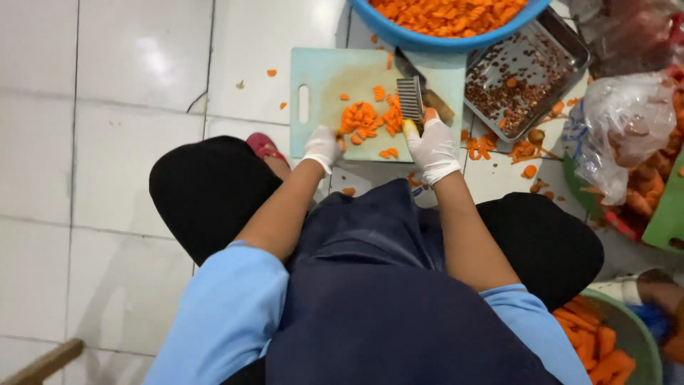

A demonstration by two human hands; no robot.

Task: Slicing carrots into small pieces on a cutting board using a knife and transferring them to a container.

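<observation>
We see both forearms bare below blue sleeves, reaching forward; the left hand [322, 146], white-gloved, curls with fingers bent down; the right hand [433, 148], gloved too, is closed in a fist.

Bright, even overhead light filled the scene. Soft glare patches shone on the white floor tiles [128, 64]. A faint shadow fell lower left of the person. The picture was slightly soft, with wide-angle bending toward the edges.
</observation>
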